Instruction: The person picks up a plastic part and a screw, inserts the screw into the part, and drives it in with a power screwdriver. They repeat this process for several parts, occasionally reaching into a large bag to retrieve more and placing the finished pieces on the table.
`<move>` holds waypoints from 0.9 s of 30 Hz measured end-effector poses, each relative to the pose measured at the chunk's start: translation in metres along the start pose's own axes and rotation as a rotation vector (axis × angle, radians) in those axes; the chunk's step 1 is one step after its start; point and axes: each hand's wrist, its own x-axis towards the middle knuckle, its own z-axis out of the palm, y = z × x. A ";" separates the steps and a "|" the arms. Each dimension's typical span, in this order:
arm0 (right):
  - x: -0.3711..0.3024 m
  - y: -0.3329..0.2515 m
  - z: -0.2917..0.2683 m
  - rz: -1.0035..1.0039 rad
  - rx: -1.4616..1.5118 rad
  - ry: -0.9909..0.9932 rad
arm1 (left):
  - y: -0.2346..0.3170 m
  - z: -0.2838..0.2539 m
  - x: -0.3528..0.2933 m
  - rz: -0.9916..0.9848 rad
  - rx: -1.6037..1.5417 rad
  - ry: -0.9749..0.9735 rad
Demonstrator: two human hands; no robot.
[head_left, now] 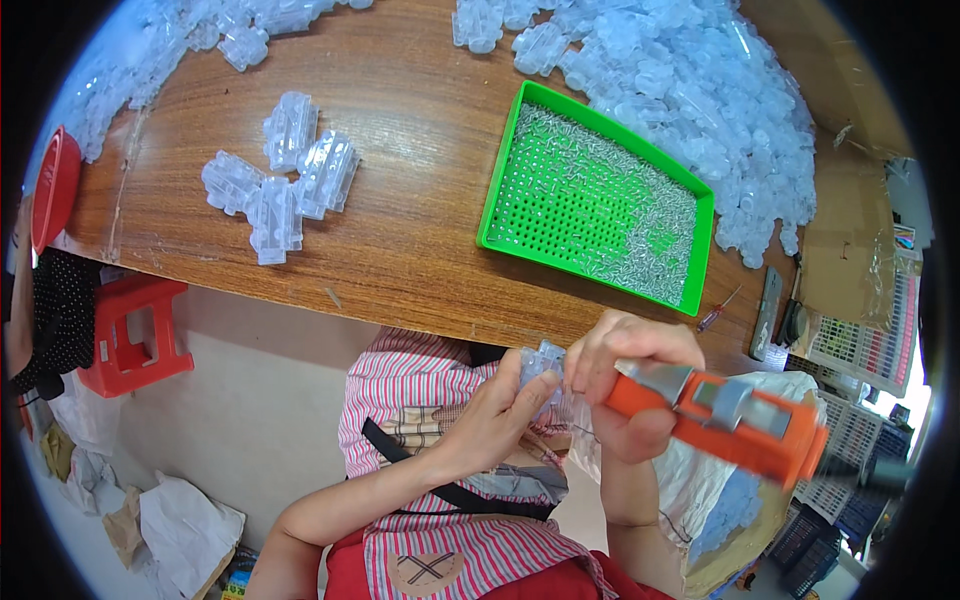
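Just off the table's front edge, my left hand (492, 418) is closed around a small clear plastic piece (541, 362). My right hand (632, 370) grips an orange and grey powered screwdriver (762, 428), held roughly level with its body pointing right. The fingertips of my right hand are close beside the clear piece; the driver's tip is hidden behind them. Beyond my hands lies a green perforated tray (487, 215) with many small silver screws (665, 225), heaped mostly toward its back and right side.
A group of clear plastic pieces (275, 210) lies left on the wooden table (410, 180). A large pile of similar pieces (700, 100) sits back right. A small screwdriver (718, 310) lies near the tray. At left are a red bowl (57, 190) and red stool (138, 335).
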 end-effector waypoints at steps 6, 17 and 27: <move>0.015 -0.026 -0.024 -0.249 0.266 0.057 | 0.005 -0.006 -0.001 -0.115 -0.148 -0.026; 0.002 -0.020 -0.013 -0.206 0.146 0.038 | 0.016 0.002 -0.002 -0.169 -0.505 0.067; 0.003 -0.003 -0.009 -0.163 0.095 -0.004 | 0.013 0.004 0.002 -0.132 -0.477 0.114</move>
